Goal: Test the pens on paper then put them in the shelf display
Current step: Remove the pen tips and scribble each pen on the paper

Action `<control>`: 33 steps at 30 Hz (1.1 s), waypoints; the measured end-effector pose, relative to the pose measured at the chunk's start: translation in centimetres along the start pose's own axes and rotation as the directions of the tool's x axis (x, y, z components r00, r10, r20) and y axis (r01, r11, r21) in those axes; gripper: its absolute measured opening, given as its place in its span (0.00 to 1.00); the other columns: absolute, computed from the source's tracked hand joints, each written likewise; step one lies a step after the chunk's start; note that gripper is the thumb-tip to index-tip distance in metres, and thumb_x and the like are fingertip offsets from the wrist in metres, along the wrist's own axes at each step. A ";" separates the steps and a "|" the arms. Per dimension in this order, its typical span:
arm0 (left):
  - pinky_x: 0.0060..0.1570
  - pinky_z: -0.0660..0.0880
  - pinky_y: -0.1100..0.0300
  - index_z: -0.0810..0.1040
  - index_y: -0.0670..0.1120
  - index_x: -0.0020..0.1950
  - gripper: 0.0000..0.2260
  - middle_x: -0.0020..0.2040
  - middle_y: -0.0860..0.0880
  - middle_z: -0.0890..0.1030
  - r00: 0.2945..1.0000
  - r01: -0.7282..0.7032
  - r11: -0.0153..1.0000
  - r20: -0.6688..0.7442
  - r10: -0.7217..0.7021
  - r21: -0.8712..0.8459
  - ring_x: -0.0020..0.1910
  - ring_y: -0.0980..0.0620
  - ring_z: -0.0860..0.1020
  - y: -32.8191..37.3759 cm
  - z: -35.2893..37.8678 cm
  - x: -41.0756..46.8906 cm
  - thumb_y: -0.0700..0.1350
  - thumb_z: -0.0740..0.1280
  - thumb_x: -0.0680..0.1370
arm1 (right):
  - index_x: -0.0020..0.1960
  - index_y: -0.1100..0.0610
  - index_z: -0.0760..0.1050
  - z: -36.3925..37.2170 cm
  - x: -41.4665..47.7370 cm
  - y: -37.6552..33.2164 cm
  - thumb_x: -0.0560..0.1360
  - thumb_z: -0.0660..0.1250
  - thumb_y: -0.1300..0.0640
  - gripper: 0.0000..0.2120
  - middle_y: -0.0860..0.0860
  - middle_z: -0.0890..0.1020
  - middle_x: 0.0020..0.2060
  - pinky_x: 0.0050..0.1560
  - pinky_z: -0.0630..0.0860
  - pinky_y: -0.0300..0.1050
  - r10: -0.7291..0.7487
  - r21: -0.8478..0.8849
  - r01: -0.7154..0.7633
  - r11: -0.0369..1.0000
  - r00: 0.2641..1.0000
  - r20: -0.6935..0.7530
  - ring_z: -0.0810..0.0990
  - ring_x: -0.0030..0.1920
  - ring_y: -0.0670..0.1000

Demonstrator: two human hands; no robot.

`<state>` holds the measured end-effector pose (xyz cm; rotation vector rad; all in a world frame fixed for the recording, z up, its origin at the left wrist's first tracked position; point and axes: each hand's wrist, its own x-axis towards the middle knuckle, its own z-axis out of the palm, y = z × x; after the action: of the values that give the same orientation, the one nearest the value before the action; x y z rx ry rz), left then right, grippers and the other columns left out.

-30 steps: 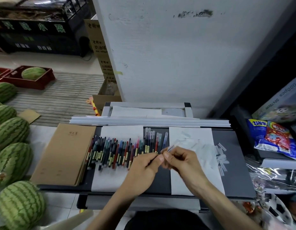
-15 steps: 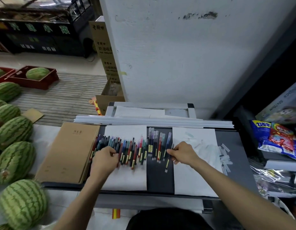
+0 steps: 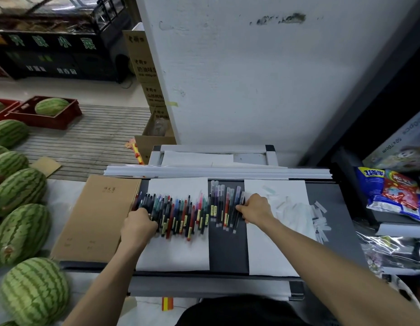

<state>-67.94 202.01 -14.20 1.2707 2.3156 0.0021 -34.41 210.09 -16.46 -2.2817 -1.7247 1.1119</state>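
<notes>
Many coloured pens lie side by side in a row across a white sheet on the dark shelf surface. A smaller group of clear-capped pens lies just right of them on the bare dark strip. My left hand rests curled over the left end of the row; its fingertips are hidden. My right hand is at the right end, fingertips on the outermost pen. A second white sheet lies under my right wrist.
A stack of brown notebooks lies left of the pens. Watermelons fill the left side. Small white paper strips are scattered to the right. Snack bags sit on the right shelf. Long white rails run behind the sheets.
My hands parted from the middle. The right laid its pen at the right end of the row. The left moved to the row's left end.
</notes>
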 end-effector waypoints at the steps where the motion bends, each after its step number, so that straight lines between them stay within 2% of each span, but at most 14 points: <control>1: 0.38 0.81 0.51 0.80 0.38 0.43 0.05 0.35 0.43 0.82 1.000 -0.006 1.000 -0.005 0.006 0.008 0.36 0.43 0.81 0.1 0.0 0.0 0.40 0.67 0.73 | 0.43 0.60 0.81 0.0 -0.1 0.2 0.78 0.73 0.46 0.17 0.55 0.85 0.38 0.49 0.83 0.49 -0.007 0.001 0.007 1.000 1.000 0.000 0.85 0.41 0.55; 3: 0.37 0.80 0.53 0.80 0.40 0.40 0.05 0.34 0.44 0.82 1.000 -0.009 1.000 -0.006 0.009 0.022 0.35 0.44 0.81 0.3 0.1 -0.1 0.41 0.67 0.72 | 0.38 0.60 0.79 -0.3 -0.4 0.8 0.79 0.71 0.47 0.18 0.54 0.84 0.35 0.43 0.81 0.47 -0.041 -0.023 0.041 0.999 0.999 -0.018 0.83 0.38 0.54; 5: 0.37 0.81 0.54 0.80 0.41 0.39 0.05 0.33 0.44 0.82 1.000 0.000 1.000 0.001 0.000 0.014 0.35 0.44 0.81 0.2 0.2 0.0 0.42 0.68 0.71 | 0.39 0.59 0.79 -1.2 -1.0 1.8 0.79 0.67 0.50 0.15 0.53 0.83 0.36 0.40 0.80 0.47 -0.093 -0.104 0.086 0.991 0.994 -0.057 0.82 0.37 0.53; 9: 0.36 0.80 0.55 0.83 0.39 0.37 0.07 0.28 0.45 0.82 0.999 0.019 0.999 0.030 -0.017 -0.048 0.33 0.45 0.82 -0.5 0.2 0.7 0.40 0.69 0.73 | 0.55 0.52 0.79 -4.1 -1.1 4.7 0.82 0.61 0.53 0.09 0.49 0.83 0.51 0.46 0.79 0.48 -0.248 -0.361 0.158 0.919 0.944 -0.218 0.82 0.49 0.54; 11: 0.33 0.78 0.58 0.83 0.39 0.35 0.09 0.26 0.47 0.82 0.999 0.023 0.997 0.047 -0.019 -0.080 0.33 0.46 0.83 -0.9 0.3 0.8 0.40 0.70 0.75 | 0.62 0.52 0.77 -5.6 -0.5 5.8 0.83 0.61 0.53 0.11 0.49 0.80 0.57 0.48 0.77 0.48 -0.279 -0.388 0.159 0.908 0.919 -0.277 0.80 0.56 0.53; 14: 0.31 0.75 0.60 0.83 0.41 0.32 0.11 0.26 0.47 0.82 0.999 0.015 0.996 0.042 -0.011 -0.093 0.33 0.46 0.83 -1.2 0.2 0.4 0.40 0.70 0.75 | 0.66 0.54 0.76 -7.2 1.1 6.3 0.84 0.61 0.53 0.13 0.51 0.79 0.61 0.51 0.78 0.49 -0.234 -0.381 0.117 0.917 0.932 -0.277 0.78 0.61 0.54; 18: 0.36 0.80 0.56 0.83 0.43 0.33 0.10 0.28 0.47 0.83 1.000 -0.024 0.995 0.009 0.025 -0.101 0.34 0.45 0.83 -0.7 -1.1 -0.8 0.40 0.68 0.74 | 0.63 0.54 0.77 -7.5 2.9 5.3 0.83 0.61 0.53 0.12 0.52 0.80 0.59 0.47 0.76 0.47 -0.178 -0.406 0.081 0.910 0.962 -0.206 0.80 0.56 0.55; 22: 0.39 0.83 0.51 0.82 0.48 0.41 0.07 0.33 0.48 0.84 0.993 -0.116 0.981 -0.009 0.116 -0.158 0.36 0.47 0.83 0.7 -2.5 -2.9 0.42 0.67 0.78 | 0.56 0.56 0.76 -6.9 3.8 4.5 0.82 0.61 0.56 0.07 0.53 0.80 0.52 0.44 0.76 0.47 -0.128 -0.423 0.035 0.905 0.973 -0.194 0.78 0.50 0.55; 24: 0.40 0.82 0.50 0.81 0.46 0.44 0.05 0.35 0.47 0.84 0.989 -0.151 0.971 -0.019 0.150 -0.183 0.37 0.45 0.83 1.6 -2.8 -4.0 0.43 0.67 0.78 | 0.55 0.56 0.76 -6.7 4.0 4.5 0.82 0.61 0.57 0.06 0.52 0.79 0.51 0.43 0.75 0.47 -0.132 -0.428 0.029 0.903 0.968 -0.214 0.77 0.48 0.54; 26: 0.36 0.77 0.54 0.79 0.44 0.43 0.06 0.35 0.46 0.82 0.983 -0.184 0.958 -0.029 0.182 -0.222 0.35 0.46 0.80 2.7 -2.9 -5.1 0.45 0.68 0.78 | 0.54 0.57 0.76 -6.7 4.0 4.7 0.82 0.61 0.57 0.06 0.53 0.79 0.51 0.45 0.77 0.48 -0.145 -0.427 0.032 0.903 0.961 -0.235 0.76 0.47 0.54; 28: 0.35 0.72 0.56 0.77 0.44 0.41 0.08 0.34 0.46 0.81 0.972 -0.228 0.934 -0.013 0.233 -0.274 0.33 0.50 0.76 3.9 -2.8 -6.3 0.46 0.67 0.79 | 0.53 0.58 0.76 -6.8 3.9 4.7 0.82 0.61 0.56 0.07 0.54 0.81 0.51 0.48 0.80 0.50 -0.162 -0.364 0.058 0.929 0.952 -0.261 0.78 0.47 0.55; 30: 0.35 0.70 0.55 0.77 0.44 0.43 0.09 0.34 0.45 0.80 0.955 -0.272 0.892 0.016 0.298 -0.361 0.32 0.51 0.74 5.1 -2.7 -7.4 0.46 0.65 0.81 | 0.55 0.58 0.78 -6.9 2.9 4.1 0.82 0.64 0.55 0.07 0.53 0.83 0.49 0.51 0.82 0.52 -0.147 -0.129 0.114 0.985 0.947 -0.285 0.81 0.47 0.56; 32: 0.34 0.67 0.55 0.79 0.45 0.44 0.11 0.31 0.48 0.76 0.944 -0.275 0.836 0.033 0.329 -0.476 0.30 0.54 0.70 6.2 -2.6 -8.7 0.43 0.61 0.84 | 0.56 0.56 0.81 -7.0 0.9 2.9 0.82 0.68 0.53 0.08 0.50 0.85 0.48 0.54 0.81 0.48 -0.161 0.129 0.206 0.970 0.942 -0.294 0.83 0.48 0.53; 33: 0.34 0.65 0.55 0.79 0.49 0.41 0.14 0.30 0.51 0.74 0.940 -0.275 0.803 0.028 0.340 -0.529 0.29 0.55 0.68 6.8 -2.6 -9.3 0.41 0.59 0.84 | 0.56 0.54 0.81 -7.1 -0.4 2.3 0.82 0.69 0.53 0.07 0.47 0.86 0.46 0.53 0.81 0.46 -0.179 0.222 0.248 0.943 0.941 -0.288 0.84 0.46 0.49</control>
<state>-59.57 199.09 -6.49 1.2909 1.7959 0.6065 -28.47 211.38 -12.13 -1.9316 -1.5786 0.8816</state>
